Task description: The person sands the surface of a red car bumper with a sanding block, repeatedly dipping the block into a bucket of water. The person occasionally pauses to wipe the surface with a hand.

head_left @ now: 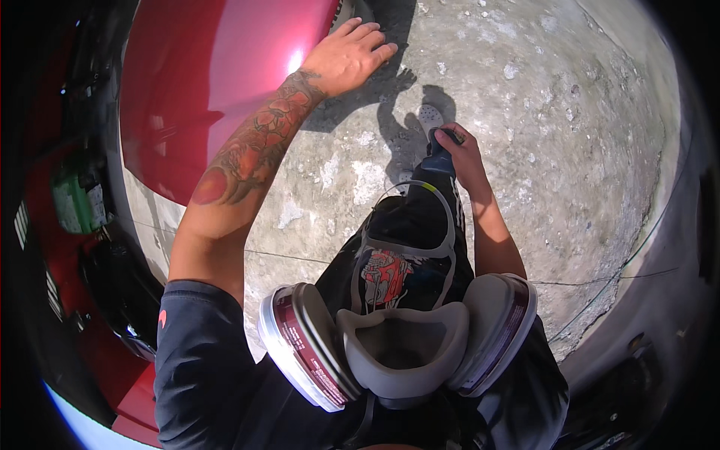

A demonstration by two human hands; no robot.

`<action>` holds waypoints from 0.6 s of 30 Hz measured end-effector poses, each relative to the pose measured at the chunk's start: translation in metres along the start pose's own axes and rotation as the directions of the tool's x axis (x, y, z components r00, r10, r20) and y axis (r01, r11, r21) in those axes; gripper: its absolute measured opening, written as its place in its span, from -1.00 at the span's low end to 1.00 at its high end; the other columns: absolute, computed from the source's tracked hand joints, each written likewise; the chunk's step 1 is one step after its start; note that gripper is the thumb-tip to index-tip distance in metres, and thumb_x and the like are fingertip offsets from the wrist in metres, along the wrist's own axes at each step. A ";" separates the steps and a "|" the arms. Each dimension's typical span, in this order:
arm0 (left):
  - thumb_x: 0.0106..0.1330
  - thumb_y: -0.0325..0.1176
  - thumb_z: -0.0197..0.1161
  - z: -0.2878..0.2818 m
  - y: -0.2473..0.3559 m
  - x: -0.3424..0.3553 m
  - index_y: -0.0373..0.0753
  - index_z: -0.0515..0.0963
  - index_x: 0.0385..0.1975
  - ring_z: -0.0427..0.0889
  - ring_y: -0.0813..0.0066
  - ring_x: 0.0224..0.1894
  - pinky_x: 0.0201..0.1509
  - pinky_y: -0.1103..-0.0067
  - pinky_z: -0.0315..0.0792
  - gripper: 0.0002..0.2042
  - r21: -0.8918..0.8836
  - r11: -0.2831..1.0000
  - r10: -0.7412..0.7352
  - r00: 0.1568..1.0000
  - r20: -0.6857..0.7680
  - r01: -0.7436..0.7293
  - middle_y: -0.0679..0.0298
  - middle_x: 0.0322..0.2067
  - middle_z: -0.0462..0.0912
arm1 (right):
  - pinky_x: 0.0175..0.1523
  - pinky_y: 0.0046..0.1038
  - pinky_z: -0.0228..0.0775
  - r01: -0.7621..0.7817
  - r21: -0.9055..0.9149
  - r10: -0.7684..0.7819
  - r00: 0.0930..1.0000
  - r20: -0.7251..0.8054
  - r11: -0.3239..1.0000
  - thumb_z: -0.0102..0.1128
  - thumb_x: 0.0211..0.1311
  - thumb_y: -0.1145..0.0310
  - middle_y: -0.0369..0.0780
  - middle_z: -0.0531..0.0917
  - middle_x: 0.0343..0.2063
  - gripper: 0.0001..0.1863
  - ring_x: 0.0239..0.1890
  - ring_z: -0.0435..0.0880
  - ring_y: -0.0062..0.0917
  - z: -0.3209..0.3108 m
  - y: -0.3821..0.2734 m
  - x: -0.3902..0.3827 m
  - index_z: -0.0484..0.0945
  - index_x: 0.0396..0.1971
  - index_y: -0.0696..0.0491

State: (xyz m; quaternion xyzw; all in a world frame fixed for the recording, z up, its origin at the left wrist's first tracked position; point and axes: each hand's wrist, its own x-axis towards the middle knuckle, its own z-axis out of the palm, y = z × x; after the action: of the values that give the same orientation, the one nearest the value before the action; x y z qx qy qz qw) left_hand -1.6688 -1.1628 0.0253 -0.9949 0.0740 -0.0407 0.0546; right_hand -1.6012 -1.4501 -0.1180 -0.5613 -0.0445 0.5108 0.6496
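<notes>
My left hand (351, 58) is stretched out at the far edge of a glossy red car body panel (195, 82). Its fingers are extended and hold nothing; I cannot tell whether its underside touches the panel. Lower and to the right, my right hand (466, 156) is closed around a dark object (437, 159) with a black upper part, in front of my leg. The fingers partly cover it, so its kind is unclear. Just beyond it shows a light clog with holes (430, 115) on my foot.
A grey respirator mask (405, 360) with two round maroon-banded filters hangs at my chest. Rough, patchy concrete floor (540, 150) spreads ahead and to the right, crossed by a thin dark line. A green container (77, 199) and dark items stand at far left.
</notes>
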 end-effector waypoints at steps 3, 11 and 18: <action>0.41 -0.23 -0.06 0.025 0.021 -0.023 -0.16 0.50 0.07 0.30 0.22 0.30 0.45 0.20 0.03 -0.67 0.157 0.947 0.202 0.900 0.385 -0.279 0.21 0.02 0.53 | -0.34 -0.60 0.39 0.020 -0.051 -0.034 0.956 -0.292 0.999 0.25 0.28 0.31 -0.37 0.56 -0.48 -0.84 -0.47 0.51 -0.71 -0.087 -0.013 -0.035 0.56 -0.26 0.07; 0.26 -0.04 0.14 0.022 0.061 -0.116 -0.23 0.47 0.02 0.38 0.22 0.21 0.40 0.20 0.07 -0.56 -0.110 0.973 0.222 0.696 0.682 -0.203 0.18 -0.09 0.55 | -0.21 -0.60 0.37 -0.005 0.131 0.089 0.758 -0.646 0.991 0.24 0.22 0.45 -0.39 0.58 -0.38 -0.83 -0.36 0.51 -0.71 -0.207 0.018 -0.169 0.56 -0.19 0.06; 0.37 -0.04 0.07 0.037 0.161 -0.215 -0.22 0.46 0.06 0.58 0.01 0.01 0.09 0.18 0.43 -0.57 -0.199 0.677 0.044 0.231 0.972 0.708 0.01 -0.05 0.58 | -0.14 -0.49 0.42 -0.167 0.165 0.233 0.777 -0.585 0.972 0.26 0.07 0.57 -0.26 0.63 -0.30 -0.69 -0.29 0.58 -0.55 -0.220 0.028 -0.162 0.53 -0.14 0.18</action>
State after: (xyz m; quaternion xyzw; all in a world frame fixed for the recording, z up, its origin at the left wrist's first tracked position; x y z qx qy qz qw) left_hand -1.9004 -1.2841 -0.0457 -0.7679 -0.1971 0.5543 -0.2534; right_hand -1.5566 -1.7203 -0.1361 -0.6609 0.2501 0.3744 0.6005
